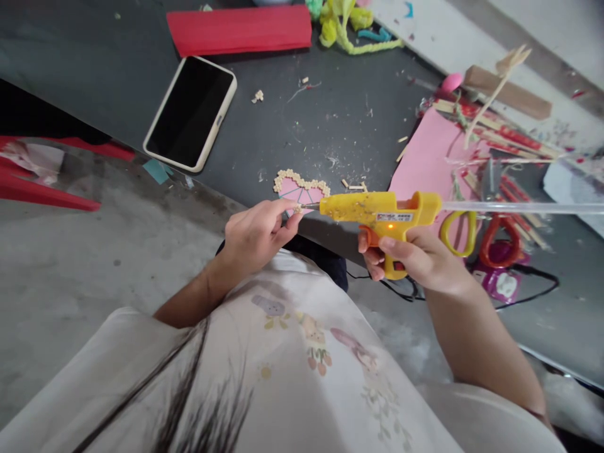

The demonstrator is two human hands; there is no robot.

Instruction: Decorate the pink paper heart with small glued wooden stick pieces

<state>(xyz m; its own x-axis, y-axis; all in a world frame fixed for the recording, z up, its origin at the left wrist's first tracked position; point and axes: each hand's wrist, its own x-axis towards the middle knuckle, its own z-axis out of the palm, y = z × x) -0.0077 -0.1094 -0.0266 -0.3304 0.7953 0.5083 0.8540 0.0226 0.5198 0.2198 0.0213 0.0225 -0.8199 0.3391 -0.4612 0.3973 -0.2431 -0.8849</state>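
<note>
My right hand [419, 255] is wrapped round the handle of a yellow hot glue gun [358, 206], fingers at its orange trigger. A small orange light glows on its side, and a clear glue stick [519, 206] juts from its back. Between thumb and forefinger, my left hand [257, 229] pinches a small cluster of pale stick pieces [297, 209], right at the gun's metal nozzle [310, 206]. Just behind lies a pink paper shape [289, 188] with dark lines, its scalloped upper edge bordered by pale pieces [302, 180]. My fingers and the gun hide its lower part.
On the dark table [330, 119] lie a phone [189, 113], red folded paper [240, 30] and yellow-green yarn [344, 25]. To the right are pink paper [425, 151], yellow-handled scissors [467, 233], red-handled scissors [500, 248] and a black cord [538, 296]. Loose stick bits [353, 186] lie near the gun.
</note>
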